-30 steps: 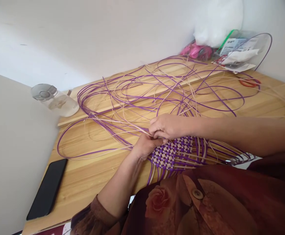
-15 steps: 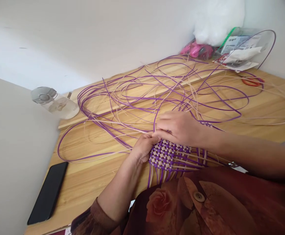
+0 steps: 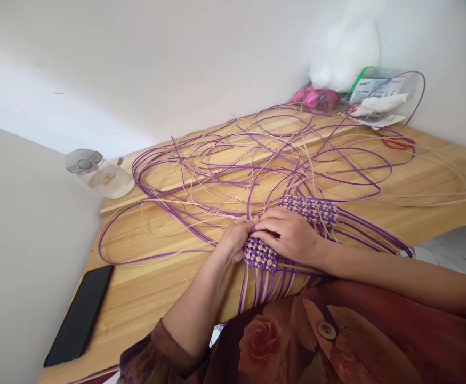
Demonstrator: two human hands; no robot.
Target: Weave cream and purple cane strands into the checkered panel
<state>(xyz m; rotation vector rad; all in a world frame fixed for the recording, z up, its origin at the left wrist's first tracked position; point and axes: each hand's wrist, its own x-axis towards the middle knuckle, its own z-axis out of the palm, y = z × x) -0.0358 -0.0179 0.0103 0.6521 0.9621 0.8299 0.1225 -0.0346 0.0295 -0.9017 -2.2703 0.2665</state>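
A woven piece of purple and beige plastic cords lies near the table's front edge, its checkered knots showing below my hands. My left hand is closed on its left upper edge, thumb pressed against the cords. Across the top of the piece, my right hand bends its fingers, their tips meeting the left hand's at the upper edge; the cord pinched there is mostly hidden. Beyond the right hand, another woven section shows the same pattern. Loose purple and beige cords run out from the weaving on several sides.
A black phone lies at the left on the wooden table. A clear bottle with a grey lid stands by the wall. Orange-handled scissors, a pink bundle and a white plastic bag are at the back right.
My right hand has come down and turned over the weaving, uncovering the farther woven section. The left hand keeps its grip. The view has shifted slightly.
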